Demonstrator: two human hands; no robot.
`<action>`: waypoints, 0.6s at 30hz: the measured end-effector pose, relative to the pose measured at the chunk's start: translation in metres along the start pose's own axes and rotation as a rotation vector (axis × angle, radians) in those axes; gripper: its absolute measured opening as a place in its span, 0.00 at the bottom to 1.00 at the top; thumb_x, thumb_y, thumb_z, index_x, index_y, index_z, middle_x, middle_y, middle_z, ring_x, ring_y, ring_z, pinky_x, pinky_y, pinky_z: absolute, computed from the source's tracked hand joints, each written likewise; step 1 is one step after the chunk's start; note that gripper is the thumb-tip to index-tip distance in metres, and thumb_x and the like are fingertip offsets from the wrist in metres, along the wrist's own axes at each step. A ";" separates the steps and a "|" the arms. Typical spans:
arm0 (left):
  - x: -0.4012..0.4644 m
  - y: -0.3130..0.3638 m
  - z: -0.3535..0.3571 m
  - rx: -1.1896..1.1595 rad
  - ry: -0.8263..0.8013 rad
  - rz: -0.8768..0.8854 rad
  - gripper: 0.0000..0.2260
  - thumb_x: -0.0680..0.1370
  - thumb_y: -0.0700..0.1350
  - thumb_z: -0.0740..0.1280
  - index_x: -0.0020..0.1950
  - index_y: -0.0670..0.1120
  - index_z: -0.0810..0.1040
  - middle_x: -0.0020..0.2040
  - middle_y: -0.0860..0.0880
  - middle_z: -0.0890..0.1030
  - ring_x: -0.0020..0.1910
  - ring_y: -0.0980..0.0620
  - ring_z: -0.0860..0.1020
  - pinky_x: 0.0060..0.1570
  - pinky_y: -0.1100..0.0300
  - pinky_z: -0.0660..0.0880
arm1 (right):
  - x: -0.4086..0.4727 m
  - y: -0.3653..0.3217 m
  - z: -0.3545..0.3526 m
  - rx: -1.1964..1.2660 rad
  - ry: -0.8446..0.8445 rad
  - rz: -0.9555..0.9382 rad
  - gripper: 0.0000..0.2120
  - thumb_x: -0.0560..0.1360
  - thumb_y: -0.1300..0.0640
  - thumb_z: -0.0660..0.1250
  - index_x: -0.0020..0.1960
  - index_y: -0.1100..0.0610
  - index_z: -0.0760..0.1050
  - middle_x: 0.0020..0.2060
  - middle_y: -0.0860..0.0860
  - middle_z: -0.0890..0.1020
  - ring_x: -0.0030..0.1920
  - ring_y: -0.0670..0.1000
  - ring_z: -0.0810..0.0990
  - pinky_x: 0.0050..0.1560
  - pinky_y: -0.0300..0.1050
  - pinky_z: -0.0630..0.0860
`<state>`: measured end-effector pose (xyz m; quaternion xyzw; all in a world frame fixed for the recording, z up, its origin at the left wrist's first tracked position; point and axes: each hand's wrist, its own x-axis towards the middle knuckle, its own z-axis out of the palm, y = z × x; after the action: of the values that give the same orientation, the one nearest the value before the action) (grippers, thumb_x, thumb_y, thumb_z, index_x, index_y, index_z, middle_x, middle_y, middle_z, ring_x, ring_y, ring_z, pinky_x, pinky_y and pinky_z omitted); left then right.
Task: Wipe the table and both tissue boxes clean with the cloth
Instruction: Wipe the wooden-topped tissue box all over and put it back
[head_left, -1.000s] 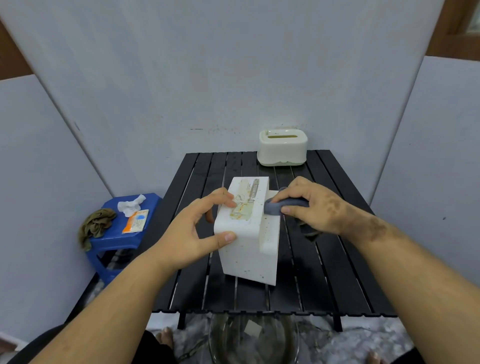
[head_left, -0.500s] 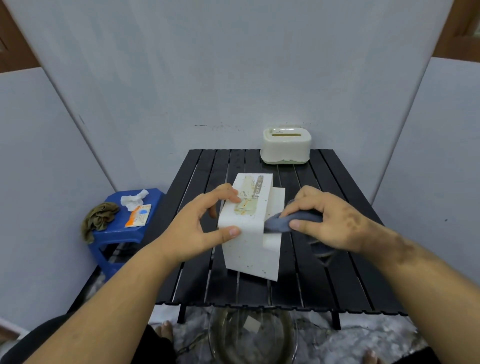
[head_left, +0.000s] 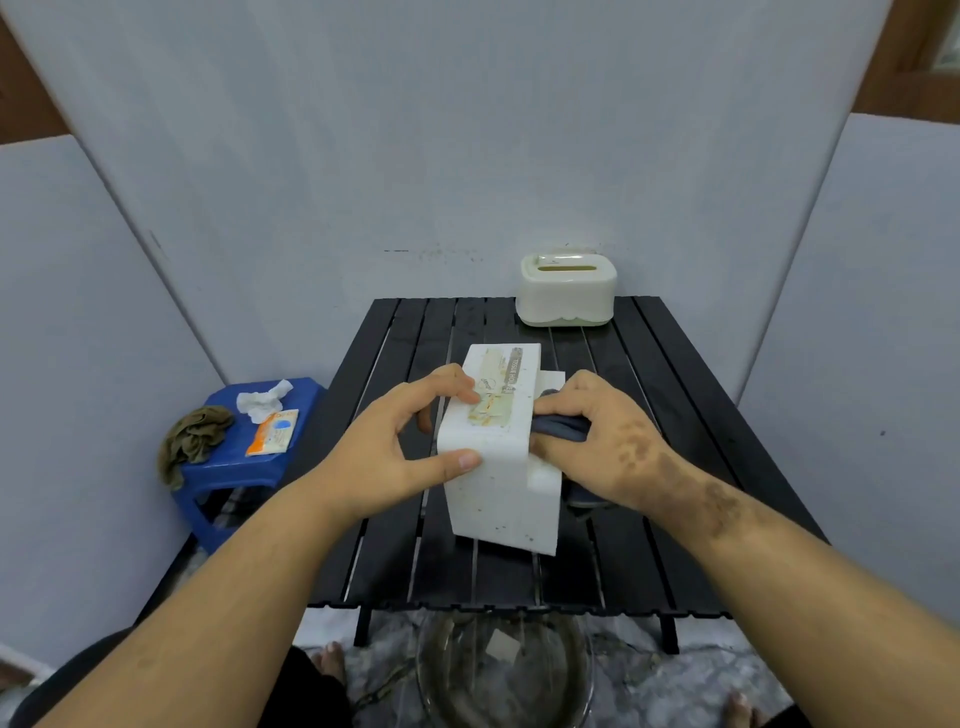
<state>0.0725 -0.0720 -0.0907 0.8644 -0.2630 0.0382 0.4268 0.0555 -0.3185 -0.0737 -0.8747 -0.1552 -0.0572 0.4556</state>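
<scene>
A white speckled tissue box (head_left: 498, 488) with a worn label stands tilted on the black slatted table (head_left: 675, 509). My left hand (head_left: 384, 457) grips its left side, thumb on the near face and fingers over the top. My right hand (head_left: 602, 441) holds a dark grey cloth (head_left: 558, 428) pressed against the box's right side. A second, cream tissue box (head_left: 569, 291) sits at the table's far edge.
A blue stool (head_left: 244, 462) at the left carries an olive rag (head_left: 195, 441), a crumpled tissue (head_left: 262, 402) and an orange packet (head_left: 272, 431). A glass bowl (head_left: 504, 670) stands on the floor below the table's near edge. Grey panels wall in three sides.
My right hand has slid the cloth toward me along the right side of the white box. My left hand keeps its grip on the box.
</scene>
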 end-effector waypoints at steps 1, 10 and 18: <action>0.000 0.000 0.000 0.012 -0.002 -0.001 0.26 0.70 0.60 0.74 0.67 0.60 0.75 0.71 0.67 0.71 0.54 0.48 0.76 0.60 0.52 0.75 | -0.001 0.002 -0.006 -0.001 -0.008 -0.010 0.13 0.70 0.54 0.76 0.46 0.36 0.80 0.43 0.40 0.74 0.45 0.37 0.76 0.41 0.31 0.75; 0.001 -0.002 0.001 0.026 0.008 0.015 0.25 0.71 0.59 0.74 0.66 0.59 0.76 0.71 0.60 0.73 0.53 0.49 0.75 0.56 0.57 0.72 | -0.008 0.004 -0.007 0.068 -0.029 -0.011 0.11 0.69 0.54 0.77 0.46 0.40 0.82 0.41 0.40 0.77 0.45 0.37 0.78 0.42 0.30 0.76; 0.003 0.000 0.002 0.031 0.015 0.010 0.25 0.70 0.60 0.74 0.66 0.60 0.75 0.71 0.63 0.72 0.53 0.51 0.76 0.57 0.56 0.73 | -0.006 -0.002 -0.010 0.234 -0.108 0.023 0.10 0.69 0.57 0.77 0.47 0.43 0.84 0.41 0.37 0.80 0.40 0.40 0.81 0.37 0.40 0.81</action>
<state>0.0747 -0.0751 -0.0912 0.8694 -0.2633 0.0508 0.4150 0.0491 -0.3268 -0.0679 -0.8192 -0.1751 0.0139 0.5459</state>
